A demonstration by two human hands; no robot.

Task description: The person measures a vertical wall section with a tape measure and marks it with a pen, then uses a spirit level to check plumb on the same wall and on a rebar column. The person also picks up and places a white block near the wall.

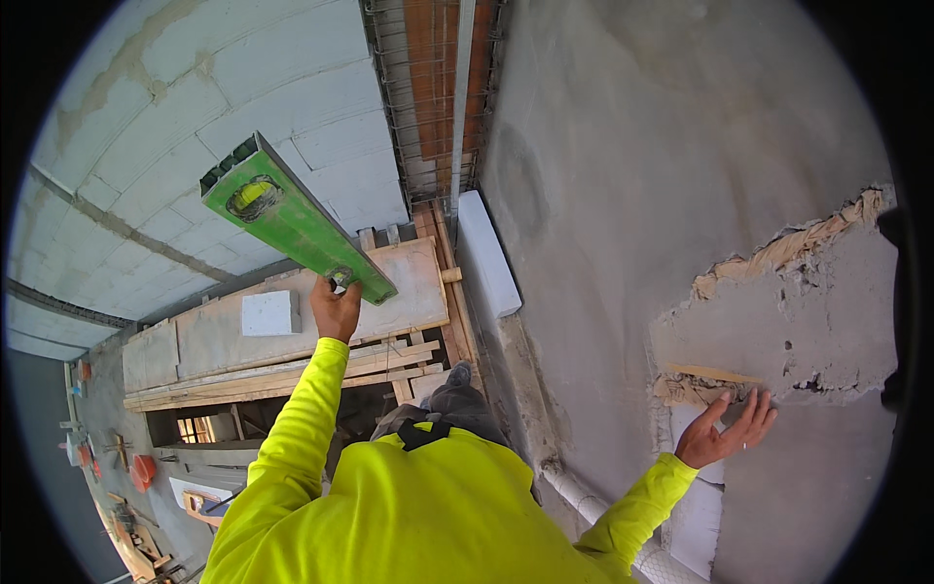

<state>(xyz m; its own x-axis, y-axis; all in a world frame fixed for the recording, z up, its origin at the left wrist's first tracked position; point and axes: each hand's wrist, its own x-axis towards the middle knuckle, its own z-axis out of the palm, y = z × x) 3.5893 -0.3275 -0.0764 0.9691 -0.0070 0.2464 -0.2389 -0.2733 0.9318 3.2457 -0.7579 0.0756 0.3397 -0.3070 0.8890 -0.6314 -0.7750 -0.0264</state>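
A long green spirit level (297, 219) with oval vial windows is in my left hand (336, 310). My fingers wrap round it near its lower end, and its other end slants up to the left in front of the block wall. On the right, my right hand (725, 433) holds nothing; its fingers are stretched out at the grey plastered wall (623, 175). The fingertips lie just below a thin wooden strip (715, 373) and a rough broken patch (778, 341). Whether they press on the wall I cannot tell.
A plank platform (219, 326) carries a white block (270, 312), with stacked boards (292, 375) along its near side. A white panel (484, 255) stands in the corner beside wire mesh (389, 88). Red buckets (143, 472) and a handsaw (202, 504) lie lower left.
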